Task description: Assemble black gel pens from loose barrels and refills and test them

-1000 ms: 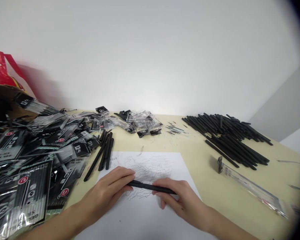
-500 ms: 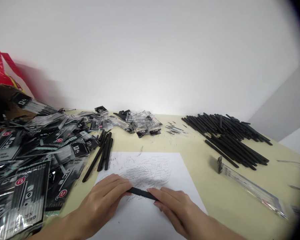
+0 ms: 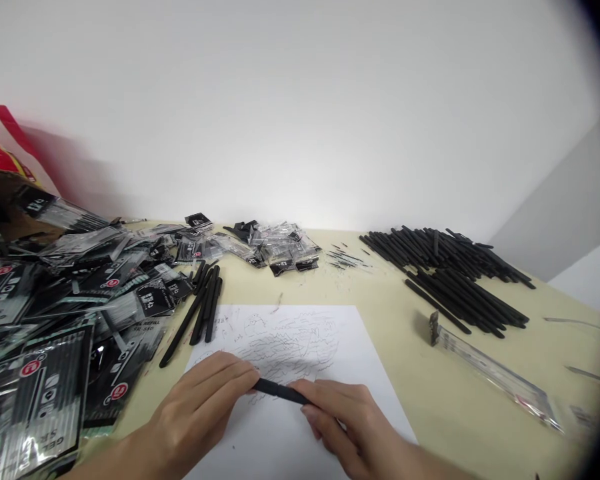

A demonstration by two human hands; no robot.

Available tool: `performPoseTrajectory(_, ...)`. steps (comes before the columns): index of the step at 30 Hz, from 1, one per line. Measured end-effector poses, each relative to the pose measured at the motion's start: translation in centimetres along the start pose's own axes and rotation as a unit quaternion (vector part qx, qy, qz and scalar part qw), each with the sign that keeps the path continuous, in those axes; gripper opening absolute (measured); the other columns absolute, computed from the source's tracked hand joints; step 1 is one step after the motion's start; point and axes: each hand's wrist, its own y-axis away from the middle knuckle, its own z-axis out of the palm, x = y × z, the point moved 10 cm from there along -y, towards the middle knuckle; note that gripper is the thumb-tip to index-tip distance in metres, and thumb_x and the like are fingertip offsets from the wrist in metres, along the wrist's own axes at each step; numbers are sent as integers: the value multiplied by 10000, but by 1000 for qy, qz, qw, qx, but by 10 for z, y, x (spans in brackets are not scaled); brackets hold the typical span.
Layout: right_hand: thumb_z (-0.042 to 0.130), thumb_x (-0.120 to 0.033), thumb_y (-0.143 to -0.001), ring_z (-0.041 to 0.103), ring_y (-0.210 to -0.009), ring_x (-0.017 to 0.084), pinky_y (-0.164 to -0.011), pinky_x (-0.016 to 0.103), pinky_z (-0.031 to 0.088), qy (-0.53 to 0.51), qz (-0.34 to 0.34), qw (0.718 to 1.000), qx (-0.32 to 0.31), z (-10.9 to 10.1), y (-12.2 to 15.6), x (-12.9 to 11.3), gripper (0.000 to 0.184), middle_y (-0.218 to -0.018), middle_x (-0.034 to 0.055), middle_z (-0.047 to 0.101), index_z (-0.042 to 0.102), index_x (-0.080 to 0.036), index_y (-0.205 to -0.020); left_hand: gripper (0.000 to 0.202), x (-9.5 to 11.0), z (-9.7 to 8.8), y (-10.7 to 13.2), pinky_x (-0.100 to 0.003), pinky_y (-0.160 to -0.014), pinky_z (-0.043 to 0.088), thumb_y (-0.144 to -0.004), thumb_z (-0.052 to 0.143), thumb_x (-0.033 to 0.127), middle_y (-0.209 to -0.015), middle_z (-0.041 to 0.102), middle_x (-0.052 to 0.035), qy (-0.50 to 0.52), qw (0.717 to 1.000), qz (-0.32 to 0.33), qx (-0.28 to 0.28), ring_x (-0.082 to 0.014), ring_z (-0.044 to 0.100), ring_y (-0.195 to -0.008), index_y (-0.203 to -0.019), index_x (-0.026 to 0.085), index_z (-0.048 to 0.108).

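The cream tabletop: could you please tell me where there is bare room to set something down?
Bare cream tabletop shows between the white scribbled paper and the clear plastic sleeve at right. The left is crowded with heaped black refill packets.

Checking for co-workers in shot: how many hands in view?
2: the left hand and right hand, both on a black pen over the scribbled paper. No others visible.
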Motion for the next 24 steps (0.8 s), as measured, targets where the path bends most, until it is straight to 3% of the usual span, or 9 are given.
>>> performPoseTrajectory(8,371,-186,-909,542,-733,156,-660,241,429,59,-12,998,-18,-1,0,1,277,-831,60,600,505,-165,-1151,255,-15,9,8,-279,-769,523,-814,506,39,-906,666,-88,32,999,-25,-18,-165,617,-848,-1056,107,551)
performPoseTrajectory(13,435,-236,-897,467,-545,118,-538,230,390,116,-30,992,51,-24,0,8,254,-698,17,573,526,-164,-1123,218,-23,9,3,-246,-742,515,-851,500,97,-869,677,-66,9,999,-41,-7,-137,626,-797,-1062,116,549)
performPoseTrajectory(17,457,-217,-890,432,-511,102,-517,224,362,168,-63,978,109,-45,1,12,197,-656,3,540,543,-152,-1055,144,-35,5,-3,-214,-660,510,-858,513,170,-791,680,-36,-16,996,-91,5,-118,634,-693,-979,140,586)
performPoseTrajectory(24,417,-221,-923,485,-586,124,-539,227,355,268,-88,955,93,-51,-1,20,187,-705,28,552,545,-158,-1044,132,-42,1,-3,-206,-591,497,-856,504,210,-727,676,-13,-26,992,-124,11,-110,631,-619,-913,167,615)
